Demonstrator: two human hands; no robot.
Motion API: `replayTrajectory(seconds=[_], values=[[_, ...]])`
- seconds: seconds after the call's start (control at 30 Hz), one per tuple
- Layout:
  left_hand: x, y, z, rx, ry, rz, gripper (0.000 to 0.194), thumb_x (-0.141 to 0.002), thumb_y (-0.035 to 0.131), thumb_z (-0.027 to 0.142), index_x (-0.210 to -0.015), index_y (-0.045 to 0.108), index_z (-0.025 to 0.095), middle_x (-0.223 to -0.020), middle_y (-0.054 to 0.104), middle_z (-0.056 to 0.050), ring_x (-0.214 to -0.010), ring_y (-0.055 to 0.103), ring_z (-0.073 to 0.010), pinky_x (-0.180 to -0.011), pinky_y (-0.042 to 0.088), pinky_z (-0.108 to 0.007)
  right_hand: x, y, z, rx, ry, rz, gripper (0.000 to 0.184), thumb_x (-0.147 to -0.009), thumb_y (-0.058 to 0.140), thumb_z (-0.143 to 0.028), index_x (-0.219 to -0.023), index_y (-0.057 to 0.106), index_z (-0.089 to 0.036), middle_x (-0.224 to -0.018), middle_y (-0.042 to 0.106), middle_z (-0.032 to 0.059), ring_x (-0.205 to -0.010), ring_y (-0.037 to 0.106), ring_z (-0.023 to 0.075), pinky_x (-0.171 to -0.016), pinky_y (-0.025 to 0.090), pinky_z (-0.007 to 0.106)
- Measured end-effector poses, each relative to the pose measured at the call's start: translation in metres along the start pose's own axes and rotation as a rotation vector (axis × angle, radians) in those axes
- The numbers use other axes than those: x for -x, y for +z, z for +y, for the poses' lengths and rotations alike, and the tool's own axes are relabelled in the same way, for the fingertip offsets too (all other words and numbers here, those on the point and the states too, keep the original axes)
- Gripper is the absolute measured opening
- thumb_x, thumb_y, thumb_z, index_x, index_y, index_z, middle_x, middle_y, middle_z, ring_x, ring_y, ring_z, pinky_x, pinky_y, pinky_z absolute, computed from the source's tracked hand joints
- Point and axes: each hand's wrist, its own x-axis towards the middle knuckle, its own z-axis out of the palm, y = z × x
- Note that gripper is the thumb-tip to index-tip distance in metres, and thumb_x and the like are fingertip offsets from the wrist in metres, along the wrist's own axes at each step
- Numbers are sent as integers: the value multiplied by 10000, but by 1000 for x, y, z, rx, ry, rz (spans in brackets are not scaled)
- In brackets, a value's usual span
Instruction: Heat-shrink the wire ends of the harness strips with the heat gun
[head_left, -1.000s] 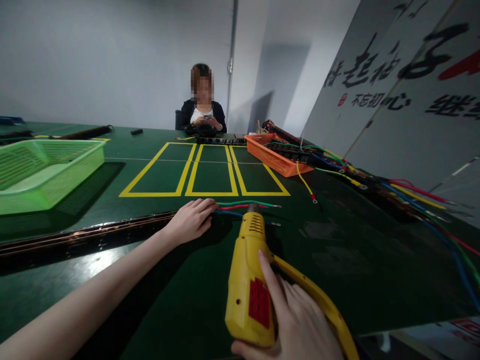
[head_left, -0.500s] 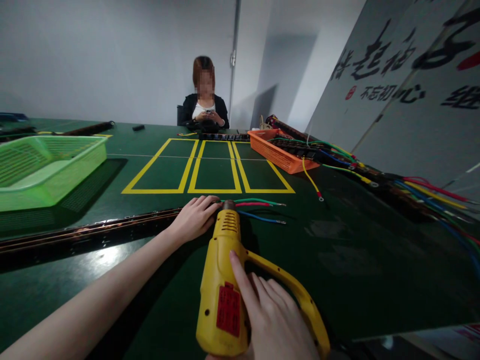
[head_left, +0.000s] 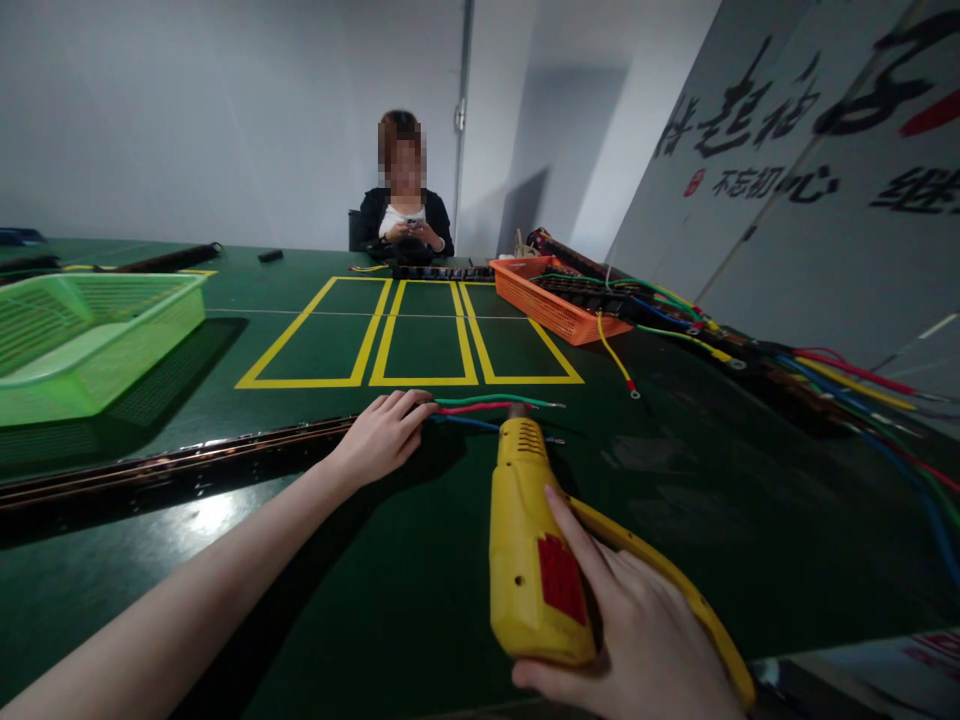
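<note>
My right hand is wrapped round the handle of a yellow heat gun, index finger along its side. Its nozzle points away from me at the green, red and blue wires lying on the green table. My left hand rests palm down, fingers curled, on the end of a long dark copper-edged strip where the wires come out.
A green plastic basket stands at the left. An orange basket with wired strips sits at the back right, and more coloured wires trail along the right edge. Yellow tape rectangles mark the middle. A person sits at the far end.
The heat gun swung left towards my left hand, then back right; its nozzle now points at the wire tips. My left hand stayed on the strip.
</note>
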Motion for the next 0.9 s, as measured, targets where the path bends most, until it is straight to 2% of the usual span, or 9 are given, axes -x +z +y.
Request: replayTrajectory(seconds=[0.1,0.2,0.3,0.4,0.53,0.77,0.9], values=[[-1,-2,2,3,-18,-6,375,-876,408,196,-1247,458,193,-1262,492,-91,-1106,486,-239,-908,436,-384,4,0,9,48,55,19,1229,-542,753,-623,-1483,48,-264,-1168,604,71,-883,619,263,-743,508,387],[-4,-5,6,3,-52,-19,364,-867,406,183,-1225,471,194,-1230,499,-94,-1093,484,-242,-887,437,-383,5,3,13,49,2,43,1179,-598,685,-672,-1486,48,-230,-1180,603,82,-907,623,266,-725,517,377],[-8,-8,9,5,-80,-38,352,-852,420,176,-1197,487,196,-1207,503,-97,-1078,483,-249,-865,435,-386,5,5,10,72,3,81,1181,-594,683,-675,-1487,61,-215,-1186,601,89,-924,621,272,-739,520,383],[-10,-8,10,-7,-80,-53,362,-848,426,177,-1205,486,201,-1221,499,-94,-1077,475,-253,-861,425,-390,2,8,2,83,2,109,1193,-576,697,-666,-1486,83,-198,-1124,626,95,-886,628,271,-731,526,387],[-9,-6,9,-45,-69,-69,405,-849,418,170,-1249,468,217,-1263,487,-89,-1093,461,-263,-857,412,-399,-2,10,-11,69,-84,135,1225,-564,684,-694,-1481,84,-146,-1096,632,125,-884,631,277,-730,533,389],[-11,-6,9,-16,-94,-88,433,-825,438,155,-1246,481,245,-1265,497,-66,-1113,453,-260,-889,406,-412,-14,16,-45,-30,-190,61,1288,-530,678,-728,-1473,49,-117,-1054,636,130,-877,631,271,-744,530,371],[-13,-6,8,9,-102,-86,401,-813,419,142,-1192,506,241,-1242,520,-57,-1078,490,-248,-858,420,-407,-16,19,-55,-32,-232,30,1273,-558,596,-794,-1479,50,-106,-1014,643,139,-855,633,282,-744,521,388]])
